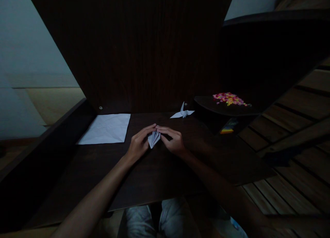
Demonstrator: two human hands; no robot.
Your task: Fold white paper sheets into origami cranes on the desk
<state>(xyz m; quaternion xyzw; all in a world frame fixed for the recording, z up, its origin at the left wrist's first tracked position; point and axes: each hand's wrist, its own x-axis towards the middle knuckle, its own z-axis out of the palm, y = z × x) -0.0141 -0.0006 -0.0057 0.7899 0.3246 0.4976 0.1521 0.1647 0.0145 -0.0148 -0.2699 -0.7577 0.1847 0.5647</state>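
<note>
Between my two hands is a small piece of folded white paper (154,139), with several pleat-like layers fanning up from a point at its near end. My left hand (140,142) grips its left side, and my right hand (173,139) grips the right side. The fingertips of both hands meet over the paper's far end and hide it. Beyond my right hand, a folded white paper crane (183,113) stands on the dark desk (144,178). A flat, creased white paper sheet (105,129) lies to the left of my left hand.
A dark upright panel (139,52) backs the desk. On the right, a rounded shelf (206,104) bears a heap of small pink, red and yellow pieces (229,99). Below it is a yellow-edged item (227,131). A low side board (48,148) borders the left.
</note>
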